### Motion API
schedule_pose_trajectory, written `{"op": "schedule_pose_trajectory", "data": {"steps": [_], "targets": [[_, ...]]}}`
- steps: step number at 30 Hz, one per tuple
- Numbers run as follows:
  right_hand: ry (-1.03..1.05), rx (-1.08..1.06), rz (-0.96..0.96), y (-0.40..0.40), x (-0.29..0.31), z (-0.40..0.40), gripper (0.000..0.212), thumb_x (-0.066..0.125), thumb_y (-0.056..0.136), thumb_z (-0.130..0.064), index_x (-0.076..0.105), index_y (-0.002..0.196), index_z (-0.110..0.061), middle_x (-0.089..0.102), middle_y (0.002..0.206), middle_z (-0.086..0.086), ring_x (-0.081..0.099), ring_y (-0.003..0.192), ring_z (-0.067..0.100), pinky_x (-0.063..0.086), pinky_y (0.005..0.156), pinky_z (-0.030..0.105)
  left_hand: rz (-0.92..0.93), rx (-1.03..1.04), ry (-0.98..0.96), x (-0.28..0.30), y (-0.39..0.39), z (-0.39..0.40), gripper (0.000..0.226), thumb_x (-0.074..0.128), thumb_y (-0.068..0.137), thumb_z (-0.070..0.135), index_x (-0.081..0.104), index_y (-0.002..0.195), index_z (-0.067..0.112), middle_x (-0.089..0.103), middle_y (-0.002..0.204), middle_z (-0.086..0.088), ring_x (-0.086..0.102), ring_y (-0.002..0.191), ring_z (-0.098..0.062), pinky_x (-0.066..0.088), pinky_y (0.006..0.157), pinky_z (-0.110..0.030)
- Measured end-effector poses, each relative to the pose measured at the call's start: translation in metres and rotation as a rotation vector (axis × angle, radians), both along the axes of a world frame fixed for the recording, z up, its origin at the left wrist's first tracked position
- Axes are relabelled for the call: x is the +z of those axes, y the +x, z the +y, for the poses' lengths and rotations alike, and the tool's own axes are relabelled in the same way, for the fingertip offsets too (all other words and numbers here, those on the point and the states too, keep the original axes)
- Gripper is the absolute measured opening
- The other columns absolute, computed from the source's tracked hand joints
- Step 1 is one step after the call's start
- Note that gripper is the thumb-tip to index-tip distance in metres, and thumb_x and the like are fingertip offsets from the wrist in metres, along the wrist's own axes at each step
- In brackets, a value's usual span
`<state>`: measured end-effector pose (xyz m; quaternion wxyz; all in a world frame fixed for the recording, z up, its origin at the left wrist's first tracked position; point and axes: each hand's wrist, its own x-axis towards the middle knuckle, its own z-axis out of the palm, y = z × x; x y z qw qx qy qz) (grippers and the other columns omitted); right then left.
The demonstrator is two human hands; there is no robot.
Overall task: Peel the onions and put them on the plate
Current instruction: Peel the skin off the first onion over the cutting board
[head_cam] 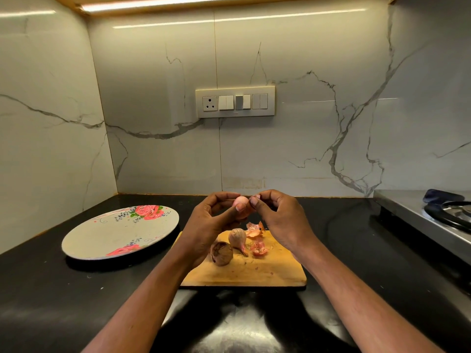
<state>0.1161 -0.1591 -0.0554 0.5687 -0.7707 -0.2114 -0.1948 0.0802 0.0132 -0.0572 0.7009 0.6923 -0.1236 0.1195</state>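
Note:
My left hand [212, 220] holds a small pale pink onion [241, 201] above the wooden cutting board [254, 272], its fingers curled round it. My right hand [276, 212] pinches at the onion's right side with thumb and fingertips. Two unpeeled onions lie on the board below: a dark brown one [221, 253] and a paler one [237, 238]. Pink peel scraps [257, 240] lie beside them. The round plate [114, 238] with a red rose pattern sits to the left on the black counter, with nothing on it.
A steel stove [433, 220] with a dark burner ring stands at the right edge. The marble-look wall carries a switch and socket panel [235, 101]. The black counter [76, 301] runs to the corner at the left.

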Motion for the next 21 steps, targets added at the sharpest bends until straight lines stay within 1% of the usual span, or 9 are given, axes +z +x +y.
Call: {"op": "schedule_pose_trajectory", "data": {"steps": [3, 5, 7, 9, 11, 13, 17, 21], "targets": [[0.044, -0.014, 0.022, 0.0007, -0.0010, 0.0019, 0.021, 0.063, 0.097, -0.031, 0.072, 0.111, -0.018, 0.073, 0.100, -0.006, 0.067, 0.096, 0.008, 0.055, 0.081, 0.022, -0.011, 0.001, 0.045, -0.0004, 0.0013, 0.0001, 0.051, 0.076, 0.073, 0.029, 0.062, 0.121, 0.020, 0.069, 0.120, -0.003, 0.069, 0.110, -0.019, 0.057, 0.094, -0.035], [0.084, 0.003, 0.040, 0.0005, -0.0010, 0.0009, 0.018, 0.064, 0.096, -0.030, 0.072, 0.109, -0.020, 0.073, 0.099, -0.007, 0.067, 0.096, 0.007, 0.054, 0.080, 0.020, -0.012, -0.002, 0.063, 0.0000, 0.0020, -0.0002, 0.052, 0.076, 0.073, 0.029, 0.061, 0.122, 0.021, 0.069, 0.121, -0.001, 0.069, 0.110, -0.016, 0.056, 0.095, -0.035], [0.086, 0.065, 0.060, 0.0001, 0.0000, -0.0018, 0.017, 0.067, 0.094, -0.031, 0.073, 0.107, -0.024, 0.074, 0.097, -0.009, 0.067, 0.095, 0.005, 0.052, 0.077, 0.017, -0.005, -0.011, 0.055, 0.0004, 0.0023, 0.0007, 0.052, 0.075, 0.074, 0.029, 0.060, 0.123, 0.022, 0.069, 0.122, -0.002, 0.069, 0.109, -0.013, 0.054, 0.096, -0.034], [0.079, 0.121, 0.070, 0.0003, 0.0005, -0.0045, 0.018, 0.071, 0.090, -0.033, 0.075, 0.107, -0.025, 0.075, 0.097, -0.010, 0.068, 0.095, 0.004, 0.053, 0.079, 0.018, -0.003, -0.012, 0.040, 0.0002, 0.0025, 0.0023, 0.053, 0.074, 0.074, 0.030, 0.059, 0.125, 0.021, 0.069, 0.122, -0.002, 0.069, 0.110, -0.014, 0.054, 0.098, -0.036], [0.096, 0.110, 0.059, 0.0018, 0.0002, -0.0067, 0.016, 0.074, 0.087, -0.031, 0.078, 0.101, -0.024, 0.076, 0.092, -0.009, 0.069, 0.093, 0.004, 0.054, 0.079, 0.020, 0.000, -0.017, 0.043, -0.0002, 0.0029, 0.0029, 0.054, 0.073, 0.075, 0.031, 0.059, 0.126, 0.021, 0.070, 0.122, -0.002, 0.069, 0.112, -0.016, 0.053, 0.099, -0.038], [0.093, 0.060, 0.023, 0.0027, -0.0001, -0.0073, 0.013, 0.076, 0.086, -0.029, 0.079, 0.097, -0.022, 0.077, 0.088, -0.009, 0.069, 0.089, 0.002, 0.053, 0.076, 0.017, 0.007, -0.030, 0.050, -0.0004, 0.0033, 0.0027, 0.054, 0.072, 0.076, 0.031, 0.058, 0.127, 0.021, 0.070, 0.123, -0.001, 0.068, 0.112, -0.017, 0.054, 0.098, -0.038], [0.013, -0.035, -0.081, 0.0007, -0.0010, -0.0036, 0.010, 0.072, 0.091, -0.026, 0.075, 0.099, -0.021, 0.073, 0.089, -0.011, 0.067, 0.084, -0.005, 0.049, 0.068, 0.006, 0.019, -0.027, 0.033, -0.0017, 0.0043, 0.0011, 0.055, 0.074, 0.075, 0.033, 0.058, 0.126, 0.018, 0.071, 0.121, -0.004, 0.070, 0.110, -0.018, 0.055, 0.096, -0.037], [-0.070, -0.063, -0.109, 0.0001, -0.0022, 0.0012, 0.012, 0.066, 0.095, -0.029, 0.071, 0.105, -0.024, 0.070, 0.092, -0.013, 0.065, 0.086, -0.002, 0.049, 0.067, 0.004, 0.010, 0.003, 0.014, -0.0031, 0.0048, 0.0004, 0.056, 0.075, 0.075, 0.031, 0.056, 0.124, 0.014, 0.072, 0.118, -0.006, 0.071, 0.106, -0.020, 0.057, 0.091, -0.035]]}}
